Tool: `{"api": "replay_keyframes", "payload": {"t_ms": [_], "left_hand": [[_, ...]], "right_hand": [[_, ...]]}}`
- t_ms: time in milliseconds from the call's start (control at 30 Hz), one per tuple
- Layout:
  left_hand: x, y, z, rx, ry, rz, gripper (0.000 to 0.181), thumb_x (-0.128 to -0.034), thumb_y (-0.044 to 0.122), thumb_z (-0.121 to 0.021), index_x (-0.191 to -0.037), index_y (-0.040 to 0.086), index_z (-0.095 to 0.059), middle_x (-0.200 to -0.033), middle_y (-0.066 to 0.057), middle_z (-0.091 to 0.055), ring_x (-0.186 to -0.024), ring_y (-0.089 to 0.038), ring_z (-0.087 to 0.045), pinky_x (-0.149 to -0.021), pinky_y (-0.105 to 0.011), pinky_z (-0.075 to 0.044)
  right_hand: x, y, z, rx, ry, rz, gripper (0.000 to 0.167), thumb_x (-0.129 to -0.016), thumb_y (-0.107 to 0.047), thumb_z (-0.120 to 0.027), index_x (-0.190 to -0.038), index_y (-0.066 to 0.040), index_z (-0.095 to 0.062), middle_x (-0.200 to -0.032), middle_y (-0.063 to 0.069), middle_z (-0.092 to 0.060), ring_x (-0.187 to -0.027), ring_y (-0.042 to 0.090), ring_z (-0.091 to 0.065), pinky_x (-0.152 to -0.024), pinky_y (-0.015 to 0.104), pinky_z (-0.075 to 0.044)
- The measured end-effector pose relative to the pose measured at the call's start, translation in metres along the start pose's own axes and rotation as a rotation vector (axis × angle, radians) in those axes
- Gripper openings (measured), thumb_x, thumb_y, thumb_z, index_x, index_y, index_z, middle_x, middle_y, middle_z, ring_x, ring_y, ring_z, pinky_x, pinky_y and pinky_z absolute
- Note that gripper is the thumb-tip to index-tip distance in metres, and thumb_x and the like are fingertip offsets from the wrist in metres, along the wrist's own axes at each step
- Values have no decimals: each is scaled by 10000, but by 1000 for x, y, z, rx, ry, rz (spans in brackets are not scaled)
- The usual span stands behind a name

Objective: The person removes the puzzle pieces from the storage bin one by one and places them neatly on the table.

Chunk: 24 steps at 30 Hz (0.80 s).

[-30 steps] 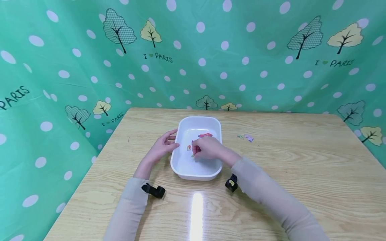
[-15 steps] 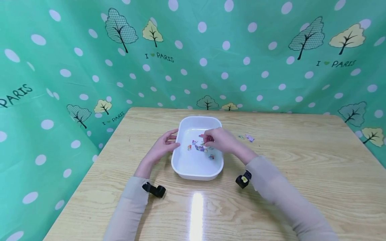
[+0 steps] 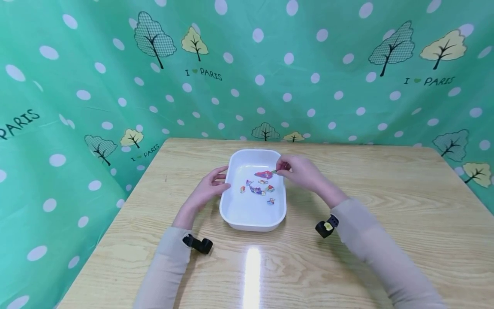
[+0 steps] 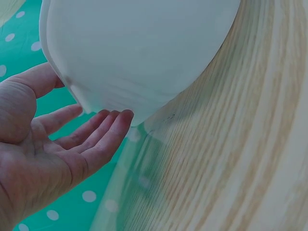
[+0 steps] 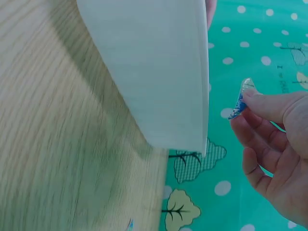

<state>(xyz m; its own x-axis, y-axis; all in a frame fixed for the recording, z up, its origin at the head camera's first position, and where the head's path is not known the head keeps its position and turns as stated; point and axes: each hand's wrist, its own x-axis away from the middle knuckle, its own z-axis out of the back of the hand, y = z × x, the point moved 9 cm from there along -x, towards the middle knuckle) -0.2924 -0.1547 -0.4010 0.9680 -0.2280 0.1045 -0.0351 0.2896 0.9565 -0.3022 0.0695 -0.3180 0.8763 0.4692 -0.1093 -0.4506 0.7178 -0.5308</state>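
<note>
A white plastic basin (image 3: 247,214) stands on the wooden table, with several small colourful flat pieces (image 3: 257,189) scattered inside it. My left hand (image 3: 208,189) holds the basin's left side. Its thumb laps over the rim while the other fingers lie against the outer wall, as the left wrist view shows. At the basin's far right rim, my right hand (image 3: 302,173) pinches a small shiny blue and silver piece (image 5: 242,99) between thumb and index finger. A red patterned piece (image 3: 264,174) lies in the basin just left of these fingertips.
The wooden table (image 3: 366,193) spreads out around the basin, with a strip of glare (image 3: 252,279) in front. A green dotted curtain (image 3: 293,77) hangs behind and to the left. Black wrist cameras (image 3: 326,227) sit on both wrists.
My right hand has moved right and away from me, from the basin's middle to its far right rim, carrying a small piece. The left hand stays on the basin. More pieces show inside.
</note>
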Motion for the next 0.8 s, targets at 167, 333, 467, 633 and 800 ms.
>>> {"api": "replay_keyframes", "payload": {"t_ms": [167, 333, 467, 633, 800], "left_hand": [[-1, 0, -1, 0, -1, -8, 619, -854, 125, -606, -1405, 177, -329, -1285, -156, -446, -1106, -298, -499, -837, -349, -515], [-1, 0, -1, 2, 0, -6, 615, -857, 120, -601, -1405, 181, -329, -1281, -154, -444, -1102, -294, -497, -829, -344, -516], [0, 0, -1, 0, 0, -2, 617, -857, 126, -602, -1406, 181, -326, -1282, -152, -444, -1100, -292, -498, -831, -345, -514], [1, 1, -1, -3, 0, -1, 618, -858, 129, -601, -1407, 177, -323, -1283, -155, -441, -1098, -292, -497, -835, -350, -513], [2, 1, 0, 0, 1, -1, 612, -860, 123, -598, -1406, 175, -325, -1277, -154, -443, -1096, -289, -497, -833, -350, -513]], "right_hand": [[6, 14, 8, -2, 28, -21, 49, -878, -157, -595, -881, -109, -593, -851, 17, -618, -814, 165, -556, -736, 316, -481], [11, 28, 16, 10, 57, -41, 44, -878, -154, -596, -888, -111, -594, -856, 25, -621, -819, 171, -560, -747, 334, -479], [17, 38, 22, 14, 77, -49, 49, -878, -150, -593, -895, -103, -595, -842, 33, -626, -803, 174, -564, -719, 329, -480], [24, 52, 26, 4, 86, -77, 64, -875, -141, -595, -909, -87, -598, -843, 48, -628, -788, 181, -567, -683, 321, -491], [31, 68, 29, 3, 93, -130, 89, -881, -146, -587, -932, -74, -598, -870, 72, -631, -798, 197, -576, -673, 324, -503]]}}
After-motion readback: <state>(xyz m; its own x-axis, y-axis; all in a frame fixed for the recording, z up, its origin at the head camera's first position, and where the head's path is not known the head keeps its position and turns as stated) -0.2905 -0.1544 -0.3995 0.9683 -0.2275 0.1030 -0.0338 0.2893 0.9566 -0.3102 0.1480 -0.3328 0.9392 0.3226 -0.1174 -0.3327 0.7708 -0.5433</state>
